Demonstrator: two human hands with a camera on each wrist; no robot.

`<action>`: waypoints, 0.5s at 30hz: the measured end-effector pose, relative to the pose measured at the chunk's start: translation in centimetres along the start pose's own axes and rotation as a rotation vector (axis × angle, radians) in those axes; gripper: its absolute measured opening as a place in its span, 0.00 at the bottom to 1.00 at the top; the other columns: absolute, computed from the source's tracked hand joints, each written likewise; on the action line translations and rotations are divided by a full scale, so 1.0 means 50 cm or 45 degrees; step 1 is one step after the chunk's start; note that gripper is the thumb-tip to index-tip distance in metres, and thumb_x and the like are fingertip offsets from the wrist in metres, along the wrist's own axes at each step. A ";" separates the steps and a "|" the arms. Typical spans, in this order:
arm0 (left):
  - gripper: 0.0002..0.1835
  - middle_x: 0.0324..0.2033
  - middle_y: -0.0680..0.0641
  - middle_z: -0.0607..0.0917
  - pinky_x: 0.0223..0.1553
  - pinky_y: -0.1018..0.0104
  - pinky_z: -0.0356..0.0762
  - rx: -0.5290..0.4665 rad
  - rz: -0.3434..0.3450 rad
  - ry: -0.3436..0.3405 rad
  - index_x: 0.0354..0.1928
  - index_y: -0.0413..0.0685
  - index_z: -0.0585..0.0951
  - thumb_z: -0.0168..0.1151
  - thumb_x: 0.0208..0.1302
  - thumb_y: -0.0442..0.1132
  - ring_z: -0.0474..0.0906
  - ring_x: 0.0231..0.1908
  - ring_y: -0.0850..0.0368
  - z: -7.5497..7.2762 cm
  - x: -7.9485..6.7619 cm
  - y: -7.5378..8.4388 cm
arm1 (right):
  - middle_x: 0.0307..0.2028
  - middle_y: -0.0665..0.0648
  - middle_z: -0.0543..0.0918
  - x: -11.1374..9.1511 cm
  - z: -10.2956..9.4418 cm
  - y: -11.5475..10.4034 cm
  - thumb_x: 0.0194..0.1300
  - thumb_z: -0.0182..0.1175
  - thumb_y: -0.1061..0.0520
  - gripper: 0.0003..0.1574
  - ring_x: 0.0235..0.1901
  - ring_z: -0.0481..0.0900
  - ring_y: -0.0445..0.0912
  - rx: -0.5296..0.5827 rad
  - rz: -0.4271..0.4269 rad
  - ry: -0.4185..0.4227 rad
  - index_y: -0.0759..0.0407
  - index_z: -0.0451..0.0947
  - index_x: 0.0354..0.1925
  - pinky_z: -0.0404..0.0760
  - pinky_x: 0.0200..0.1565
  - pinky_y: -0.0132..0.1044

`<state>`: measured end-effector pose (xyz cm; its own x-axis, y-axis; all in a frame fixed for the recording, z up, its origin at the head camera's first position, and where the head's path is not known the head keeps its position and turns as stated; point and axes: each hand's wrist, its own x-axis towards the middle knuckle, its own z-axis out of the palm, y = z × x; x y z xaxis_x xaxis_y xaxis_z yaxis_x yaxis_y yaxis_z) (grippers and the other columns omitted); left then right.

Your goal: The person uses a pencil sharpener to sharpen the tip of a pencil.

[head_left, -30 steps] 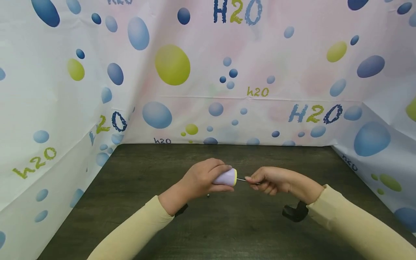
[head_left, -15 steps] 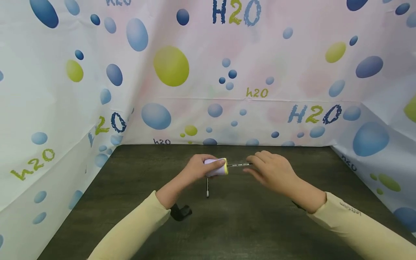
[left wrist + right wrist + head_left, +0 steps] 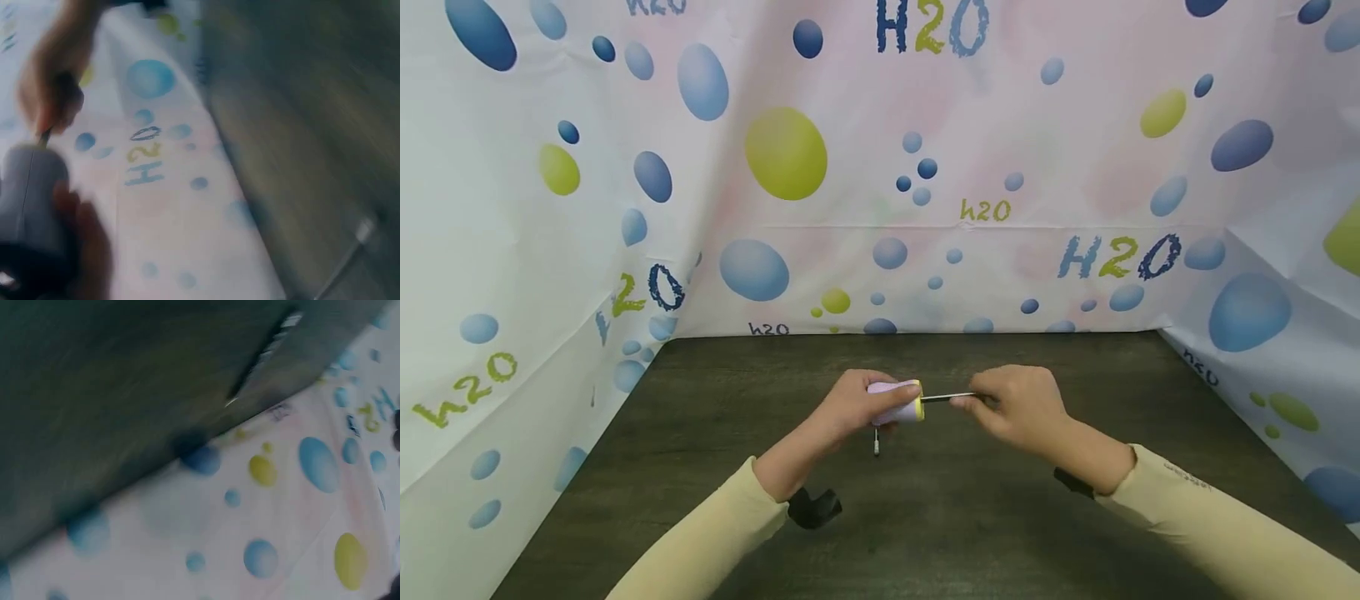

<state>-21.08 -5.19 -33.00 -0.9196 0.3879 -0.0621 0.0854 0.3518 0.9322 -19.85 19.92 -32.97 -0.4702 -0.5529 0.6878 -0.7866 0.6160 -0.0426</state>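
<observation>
Lower centre, we see the left hand gripping a lilac cylinder, probably bracing it; the right hand pinches the metal rod at its yellow-rimmed end, seemingly for alignment. We see a second rod on the table just below, likely parked within reach.

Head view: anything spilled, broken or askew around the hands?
Nothing looks spilled or broken. Main oddity: a metal rod lies loose on the table, partly hidden behind the left hand, which grips the lavender cylinder. Could be deliberate. The backdrop is creased, probably harmless.
</observation>
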 end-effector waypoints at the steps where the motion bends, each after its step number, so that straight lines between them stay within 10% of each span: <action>1: 0.22 0.38 0.41 0.88 0.31 0.68 0.82 0.104 0.131 0.077 0.49 0.37 0.86 0.71 0.64 0.49 0.82 0.28 0.60 0.006 -0.006 -0.003 | 0.12 0.44 0.67 0.004 -0.007 -0.003 0.79 0.49 0.36 0.35 0.13 0.59 0.34 0.193 0.188 -0.168 0.51 0.75 0.18 0.58 0.19 0.29; 5: 0.28 0.40 0.45 0.89 0.33 0.69 0.82 0.695 0.968 0.364 0.48 0.41 0.85 0.83 0.48 0.48 0.83 0.33 0.56 0.020 -0.016 -0.025 | 0.13 0.44 0.58 0.020 -0.032 0.003 0.75 0.57 0.46 0.31 0.14 0.50 0.38 0.885 0.908 -0.743 0.53 0.68 0.14 0.56 0.22 0.32; 7: 0.32 0.38 0.46 0.88 0.35 0.69 0.83 0.941 1.377 0.496 0.47 0.40 0.83 0.86 0.41 0.49 0.85 0.35 0.56 0.016 -0.013 -0.035 | 0.12 0.44 0.56 0.024 -0.035 0.016 0.77 0.54 0.47 0.33 0.14 0.48 0.39 1.085 1.067 -0.930 0.53 0.63 0.13 0.55 0.21 0.33; 9: 0.36 0.37 0.46 0.87 0.38 0.68 0.85 1.062 1.597 0.546 0.47 0.40 0.83 0.87 0.38 0.52 0.85 0.36 0.56 0.008 -0.006 -0.039 | 0.12 0.43 0.55 0.025 -0.037 0.027 0.78 0.53 0.45 0.33 0.13 0.46 0.38 1.177 1.111 -1.044 0.51 0.64 0.14 0.53 0.19 0.31; 12: 0.35 0.39 0.46 0.87 0.38 0.67 0.85 1.052 1.514 0.490 0.48 0.40 0.83 0.86 0.41 0.51 0.85 0.37 0.55 0.002 -0.003 -0.040 | 0.12 0.44 0.56 0.026 -0.036 0.033 0.79 0.51 0.45 0.33 0.13 0.49 0.38 1.138 1.040 -1.051 0.56 0.68 0.17 0.54 0.19 0.31; 15: 0.28 0.41 0.44 0.89 0.34 0.68 0.82 0.833 1.057 0.343 0.50 0.40 0.84 0.82 0.50 0.48 0.84 0.35 0.55 -0.002 -0.001 -0.032 | 0.15 0.46 0.67 0.024 -0.034 0.021 0.80 0.50 0.40 0.31 0.15 0.59 0.38 0.798 0.804 -0.883 0.58 0.77 0.25 0.62 0.22 0.33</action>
<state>-21.23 -5.85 -34.45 -0.5278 0.5424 0.6536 0.8326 0.4825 0.2719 -20.58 20.89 -30.93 -0.8222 -0.5545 -0.1283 -0.2994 0.6131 -0.7310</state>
